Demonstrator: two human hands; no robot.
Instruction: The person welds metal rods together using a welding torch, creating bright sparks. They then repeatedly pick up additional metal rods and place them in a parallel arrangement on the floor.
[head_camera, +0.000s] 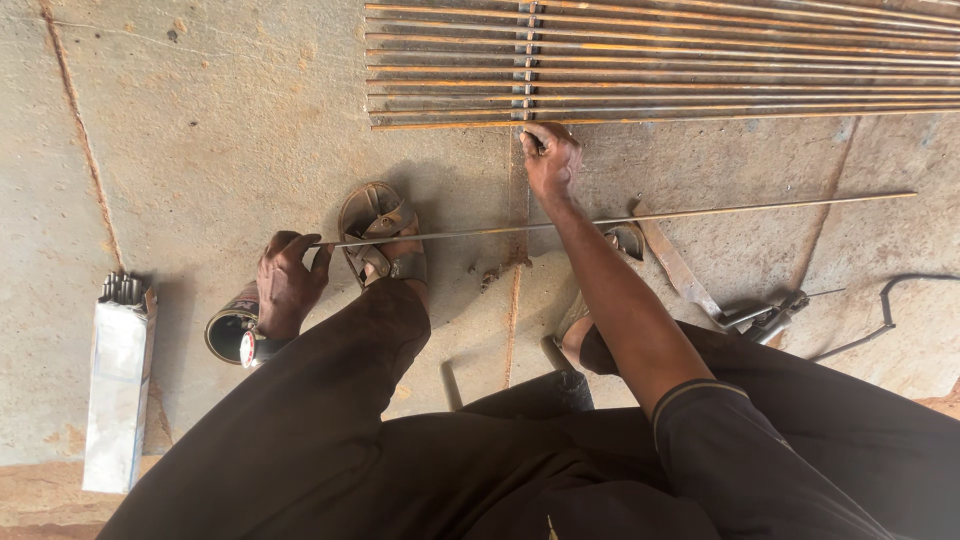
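One rod (620, 218) btwn hands (L (288, 280) gripping)

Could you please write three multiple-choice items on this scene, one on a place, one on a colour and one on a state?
1. Where does the pack of welding rods lie?
A. On the floor to the person's left
B. On top of the grille
C. Under the right knee

2. What colour is the person's clothing?
A. White
B. Dark
C. Yellow

3. How is the thin rod held?
A. Standing upright in a vice
B. Lying loose, untouched
C. Gripped at one end by the left hand

Answers:
1. A, the pack lies on the concrete beside the left hand, far from the bar grille.
2. B, trousers and sleeve are dark.
3. C, the left hand's fingers close on the rod's end, while the right hand rests at the grille's edge.
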